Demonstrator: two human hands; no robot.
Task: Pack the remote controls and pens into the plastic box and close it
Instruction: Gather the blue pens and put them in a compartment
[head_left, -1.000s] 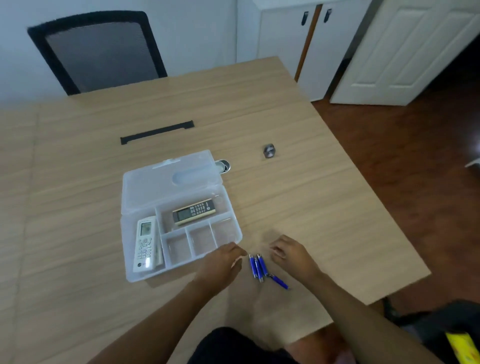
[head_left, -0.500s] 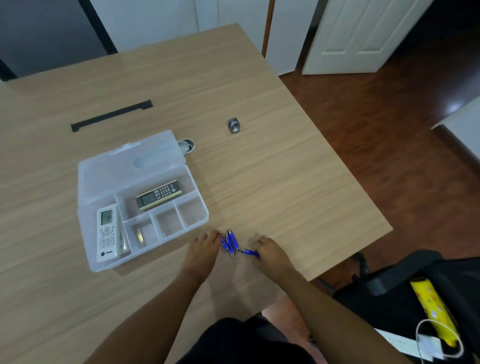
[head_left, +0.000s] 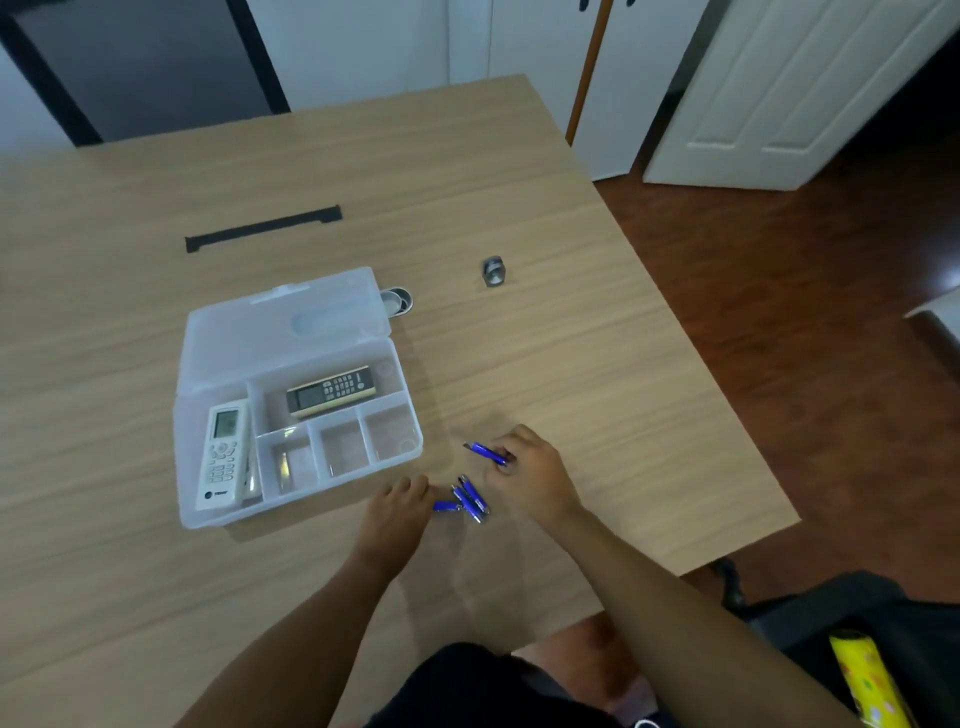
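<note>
The clear plastic box (head_left: 218, 514) lies open on the wooden table, lid (head_left: 280, 327) folded back. A white remote (head_left: 222, 460) fills its left compartment and a dark remote (head_left: 331, 391) lies in the long rear one. Three small front compartments show no pens. My right hand (head_left: 530, 475) is shut on one blue pen (head_left: 485, 452), lifted just right of the box. A few more blue pens (head_left: 467, 501) lie on the table between my hands. My left hand (head_left: 397, 517) rests beside them, its fingertips touching one pen; whether it grips it is unclear.
A small grey metal piece (head_left: 493, 271) and a round metal cap (head_left: 397, 301) sit behind the box. A black strip (head_left: 262, 228) lies further back. The table's right edge (head_left: 727, 415) drops to a wooden floor. A dark chair (head_left: 831, 623) is at the lower right.
My right hand has picked one blue pen out of the group and raised it up and to the right. My left hand stays at the remaining pens. The view has shifted.
</note>
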